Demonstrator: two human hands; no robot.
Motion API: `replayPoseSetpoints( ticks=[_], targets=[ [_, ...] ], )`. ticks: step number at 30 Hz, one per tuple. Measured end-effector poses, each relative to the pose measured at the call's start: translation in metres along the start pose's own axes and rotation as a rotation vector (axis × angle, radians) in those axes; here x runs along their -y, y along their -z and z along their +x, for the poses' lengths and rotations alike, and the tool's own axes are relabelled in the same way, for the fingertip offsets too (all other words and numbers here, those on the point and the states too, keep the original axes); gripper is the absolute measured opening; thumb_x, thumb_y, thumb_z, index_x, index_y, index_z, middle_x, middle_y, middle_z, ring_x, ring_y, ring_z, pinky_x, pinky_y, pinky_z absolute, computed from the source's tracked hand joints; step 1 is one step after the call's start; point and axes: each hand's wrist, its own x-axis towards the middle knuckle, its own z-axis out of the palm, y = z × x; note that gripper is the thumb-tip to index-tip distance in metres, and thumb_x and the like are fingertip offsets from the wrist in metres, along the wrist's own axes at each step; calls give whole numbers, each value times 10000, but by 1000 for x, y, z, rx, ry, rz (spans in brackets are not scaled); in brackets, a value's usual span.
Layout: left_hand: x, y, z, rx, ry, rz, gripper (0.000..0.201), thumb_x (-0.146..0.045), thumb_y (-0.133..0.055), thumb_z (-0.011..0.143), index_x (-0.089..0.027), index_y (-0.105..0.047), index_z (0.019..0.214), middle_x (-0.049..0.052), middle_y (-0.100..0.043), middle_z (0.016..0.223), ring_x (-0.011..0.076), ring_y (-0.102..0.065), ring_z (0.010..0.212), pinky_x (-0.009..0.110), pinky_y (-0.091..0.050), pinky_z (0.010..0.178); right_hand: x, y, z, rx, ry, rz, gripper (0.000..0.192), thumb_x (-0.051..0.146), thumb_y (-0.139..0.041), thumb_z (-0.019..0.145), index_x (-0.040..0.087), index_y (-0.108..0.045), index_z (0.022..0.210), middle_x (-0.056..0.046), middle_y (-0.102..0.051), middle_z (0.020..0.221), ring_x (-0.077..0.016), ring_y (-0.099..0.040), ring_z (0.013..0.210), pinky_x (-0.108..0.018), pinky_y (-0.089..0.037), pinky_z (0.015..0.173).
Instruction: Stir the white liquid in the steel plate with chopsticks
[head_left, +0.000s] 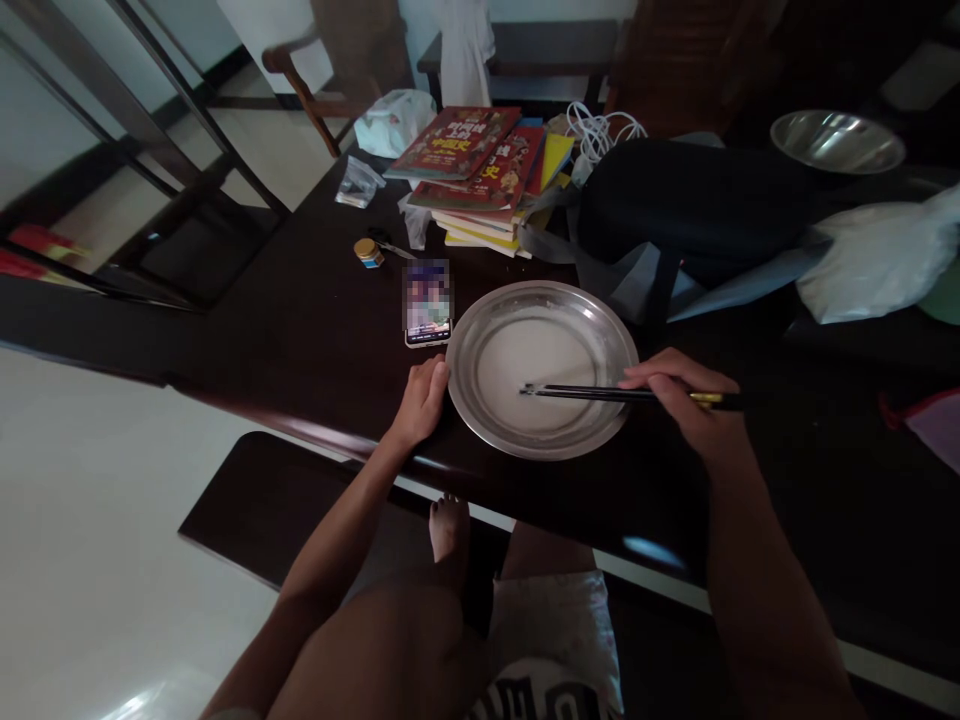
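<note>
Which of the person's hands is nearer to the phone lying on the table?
The left hand. It rests at the metal plate's left rim, just below the phone. The right hand holds the chopsticks at the plate's far side.

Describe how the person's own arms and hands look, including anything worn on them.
Both arms are bare up to the frame's edge: no sleeves show. The left hand and right hand wear no gloves, and no rings, watch or bracelets can be made out in this dim light.
</note>
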Motion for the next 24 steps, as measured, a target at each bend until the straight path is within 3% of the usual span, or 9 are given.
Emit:
replayPoseSetpoints(
  ticks=[3, 7, 12, 16, 21, 24],
  targets=[
    [-1, 0, 0, -3, 2, 1, 593, -632, -179, 1072, -233, -491, 763, 46, -603, 764, 215, -592, 770, 403, -484, 829, -1, 0, 1, 31, 52, -36, 179, 334, -640, 1006, 333, -819, 1006, -19, -816, 923, -228, -737, 875, -412, -584, 804],
    [-2, 1, 0, 2, 6, -4, 592, -637, -174, 1068, -234, -476, 758, 46, -583, 762, 216, -583, 766, 402, -478, 826, -3, 1, 1, -77, 2, -30, 185, 340, -631, 1014, 328, -816, 1012, -15, -815, 875, -232, -746, 841, -406, -582, 778],
    [-1, 1, 0, 2, -6, -5, 575, -605, -194, 1078, -230, -507, 775, 51, -601, 775, 216, -592, 776, 398, -486, 835, -2, 0, 1, 25, 54, -32, 181, 321, -640, 1006, 337, -820, 1022, -18, -818, 927, -236, -740, 879, -419, -588, 803],
    [0, 0, 0, -13, -11, 2, 578, -592, -203, 1083, -227, -520, 767, 54, -608, 773, 214, -595, 778, 396, -496, 842, -1, 1, 1, -51, 27, -30, 194, 299, -629, 1012, 339, -817, 1040, -16, -814, 896, -229, -740, 852, -409, -588, 777],
    [0, 0, 0, -3, -2, -3, 580, -597, -198, 1081, -226, -522, 775, 52, -611, 774, 212, -592, 772, 396, -494, 825, -2, 0, 1, 17, 62, -28, 181, 307, -641, 1007, 349, -815, 1032, -14, -817, 918, -231, -737, 869, -415, -587, 786],
    [1, 0, 0, -8, -9, -3, 575, -592, -206, 1084, -227, -526, 777, 54, -623, 772, 212, -598, 783, 388, -499, 820, -3, 0, 1, -36, 67, -50, 183, 294, -641, 1007, 341, -815, 1036, -15, -819, 921, -227, -739, 869, -408, -580, 785]
  ],
)
